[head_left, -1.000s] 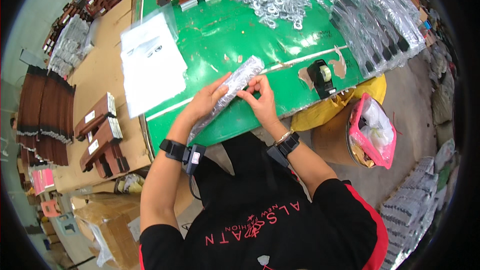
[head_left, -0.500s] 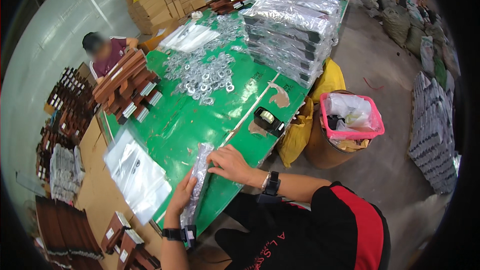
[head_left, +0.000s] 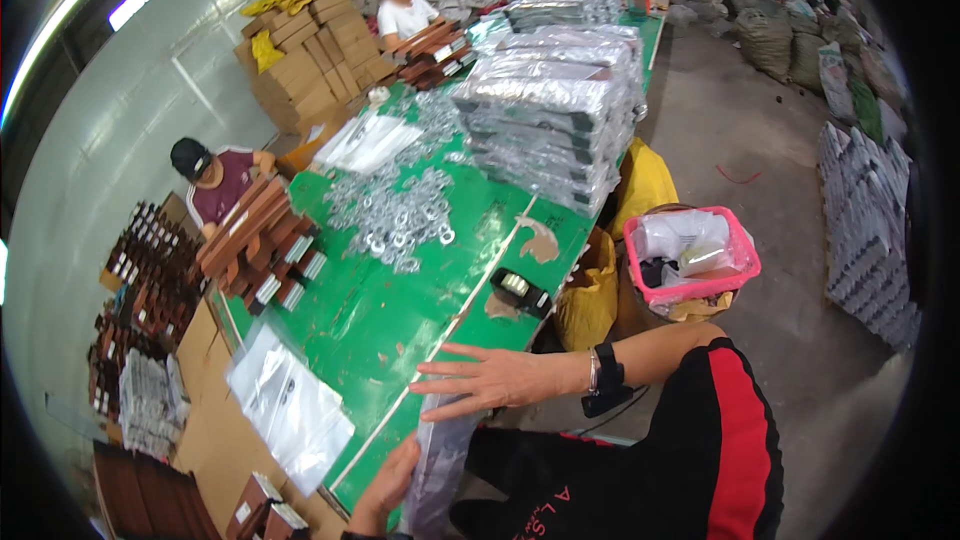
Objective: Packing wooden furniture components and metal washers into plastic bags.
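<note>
A long, narrow package in clear plastic wrap (head_left: pixel 440 465) lies at the near edge of the green table, its lower end running toward the bottom of the picture. My left hand (head_left: pixel 388 485) grips its left side, the fingers partly hidden by the wrap. Across its far end rests my right hand (head_left: pixel 495 380), palm down with fingers stretched and spread. A black tape dispenser (head_left: pixel 520 292) stands on the table beyond my right hand. Left of the package lies a stack of flat clear plastic bags (head_left: pixel 290 405).
Loose metal rings (head_left: pixel 395 215) cover the middle of the green table (head_left: pixel 350 285). Plastic-wrapped packages (head_left: pixel 550 110) are piled high at the far right. Brown wooden parts (head_left: pixel 250 240) stand stacked left, near a co-worker (head_left: pixel 220 180). A pink basket (head_left: pixel 740 275) tops a bin beside the table.
Both hands and the wrapped package have come nearer to me, lower in the picture. My right hand has gone from curled fingers to a flat, spread palm. The view has shifted.
</note>
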### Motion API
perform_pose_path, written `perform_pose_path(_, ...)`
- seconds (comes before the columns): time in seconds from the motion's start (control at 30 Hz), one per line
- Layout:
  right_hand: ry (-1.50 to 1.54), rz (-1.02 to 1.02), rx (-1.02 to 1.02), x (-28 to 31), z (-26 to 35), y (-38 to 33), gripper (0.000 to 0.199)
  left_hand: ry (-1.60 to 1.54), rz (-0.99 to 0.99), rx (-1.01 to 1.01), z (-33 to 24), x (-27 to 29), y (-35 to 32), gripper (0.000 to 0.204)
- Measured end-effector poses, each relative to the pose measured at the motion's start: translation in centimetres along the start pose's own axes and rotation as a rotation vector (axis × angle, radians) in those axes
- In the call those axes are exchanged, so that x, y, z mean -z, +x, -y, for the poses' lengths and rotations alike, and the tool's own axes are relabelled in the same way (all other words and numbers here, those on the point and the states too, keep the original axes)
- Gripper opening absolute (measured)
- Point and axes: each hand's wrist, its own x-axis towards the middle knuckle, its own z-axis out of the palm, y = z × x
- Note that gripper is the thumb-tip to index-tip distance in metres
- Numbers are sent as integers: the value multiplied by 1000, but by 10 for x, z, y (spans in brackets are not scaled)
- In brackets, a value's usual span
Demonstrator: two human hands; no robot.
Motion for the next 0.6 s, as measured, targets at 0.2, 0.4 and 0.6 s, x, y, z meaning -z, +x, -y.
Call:
perform_pose_path(0.2,505,-307,-403,28,1,-35,88,-43,-136,-106,-44,-25,26,70)
perform_pose_path(0.4,1651,-315,-605,-21,15,-65,87,-370,-71,-430,-125,-94,112,70)
perform_pose_path(0.6,1961,-619,-550,-11,10,-75,98,-443,20,-545,-145,-128,174,71)
